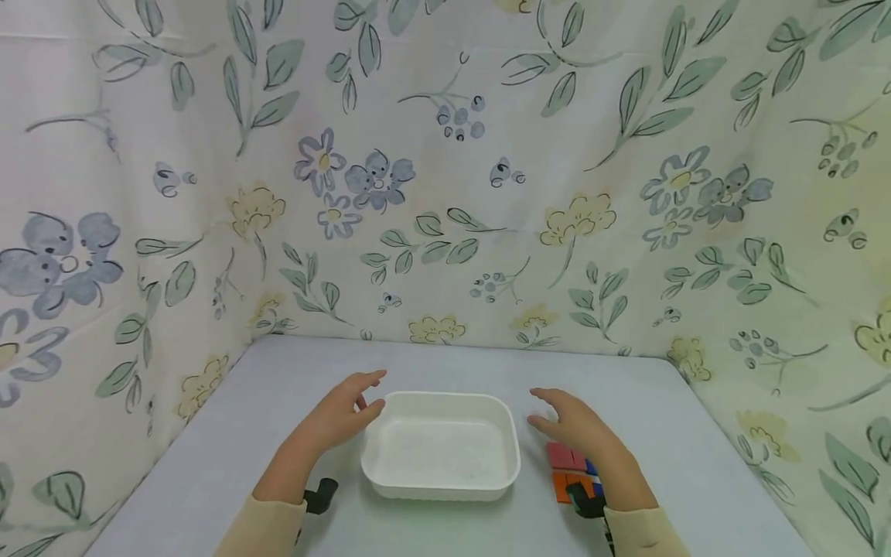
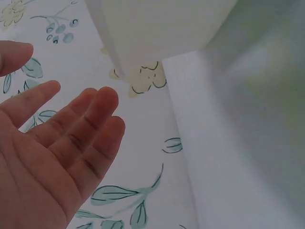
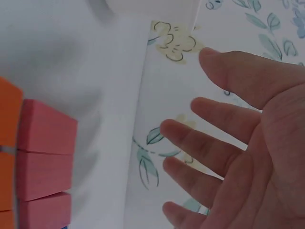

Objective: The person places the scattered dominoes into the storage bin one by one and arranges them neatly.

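A white rectangular tray (image 1: 442, 452) with rounded corners stands on the table, with nothing in it. My left hand (image 1: 344, 411) hovers by its left side, fingers spread and holding nothing; in the head view the thumb tip overlaps the tray's far left corner. On the other side, my right hand (image 1: 572, 424) hangs in the air apart from the tray, its fingers loosely extended. Beneath the right wrist lie pink blocks (image 1: 565, 456), orange blocks (image 1: 562, 489) and blue blocks (image 1: 592, 468), partly hidden by the forearm. The right wrist view shows pink blocks (image 3: 46, 174) in a row beside orange ones (image 3: 6, 176).
The pale table (image 1: 278, 371) reaches back to a hanging cloth (image 1: 445, 193) printed with leaves and flowers, which also runs along the left and right sides. A dark wrist-worn device (image 1: 322, 495) sits at the left wrist, another (image 1: 586, 503) at the right.
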The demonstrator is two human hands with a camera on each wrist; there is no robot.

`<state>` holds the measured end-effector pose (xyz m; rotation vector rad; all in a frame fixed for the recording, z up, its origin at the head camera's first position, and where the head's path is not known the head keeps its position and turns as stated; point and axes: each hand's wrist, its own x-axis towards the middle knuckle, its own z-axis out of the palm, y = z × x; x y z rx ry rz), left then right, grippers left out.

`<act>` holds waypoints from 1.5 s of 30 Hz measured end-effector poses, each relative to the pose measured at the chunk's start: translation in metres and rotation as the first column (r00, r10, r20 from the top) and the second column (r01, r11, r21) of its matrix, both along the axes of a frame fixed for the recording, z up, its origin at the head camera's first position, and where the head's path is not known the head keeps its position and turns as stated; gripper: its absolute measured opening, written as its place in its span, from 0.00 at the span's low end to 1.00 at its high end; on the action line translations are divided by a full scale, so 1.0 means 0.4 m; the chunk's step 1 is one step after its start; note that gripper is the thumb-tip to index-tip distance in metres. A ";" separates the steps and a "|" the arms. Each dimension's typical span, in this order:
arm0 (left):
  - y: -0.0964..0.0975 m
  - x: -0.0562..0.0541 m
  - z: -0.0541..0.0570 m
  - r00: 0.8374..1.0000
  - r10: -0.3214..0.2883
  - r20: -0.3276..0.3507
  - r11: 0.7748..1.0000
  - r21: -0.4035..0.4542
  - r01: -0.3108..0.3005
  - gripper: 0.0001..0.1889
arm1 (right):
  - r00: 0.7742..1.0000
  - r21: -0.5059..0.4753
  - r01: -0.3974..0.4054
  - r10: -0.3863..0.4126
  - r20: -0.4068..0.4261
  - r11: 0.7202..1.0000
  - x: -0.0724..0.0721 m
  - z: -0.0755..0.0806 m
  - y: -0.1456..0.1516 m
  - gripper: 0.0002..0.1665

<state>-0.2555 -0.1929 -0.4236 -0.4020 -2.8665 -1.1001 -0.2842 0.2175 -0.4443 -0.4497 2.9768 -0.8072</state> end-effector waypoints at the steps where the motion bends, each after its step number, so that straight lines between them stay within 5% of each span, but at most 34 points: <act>1: -0.002 0.002 -0.005 1.000 0.000 0.012 1.000 -0.005 0.000 0.29 | 1.000 -0.008 0.014 -0.014 0.023 1.000 0.003 -0.006 0.005 0.33; 7: -0.020 0.021 -0.023 0.995 0.028 0.099 0.999 -0.027 -0.025 0.31 | 0.991 -0.040 0.074 -0.069 0.111 0.996 0.015 -0.032 0.023 0.29; 19: -0.051 0.032 -0.051 0.973 -0.008 0.229 0.999 0.043 -0.002 0.29 | 0.989 -0.038 0.060 -0.054 0.141 0.997 0.031 -0.069 0.072 0.21; 27: -0.062 0.026 -0.068 0.968 -0.051 0.246 0.997 0.066 0.035 0.31 | 0.995 -0.011 0.022 -0.020 0.097 1.000 0.041 -0.075 0.087 0.22; 36: -0.077 0.016 -0.090 0.956 -0.187 0.225 0.974 0.169 0.150 0.33 | 0.995 0.054 0.062 -0.066 0.073 0.997 0.042 -0.088 0.088 0.23; 45: -0.079 0.015 -0.102 0.956 -0.205 0.208 0.969 0.181 0.168 0.34 | 0.994 0.017 0.067 -0.068 0.085 0.998 0.041 -0.051 0.077 0.22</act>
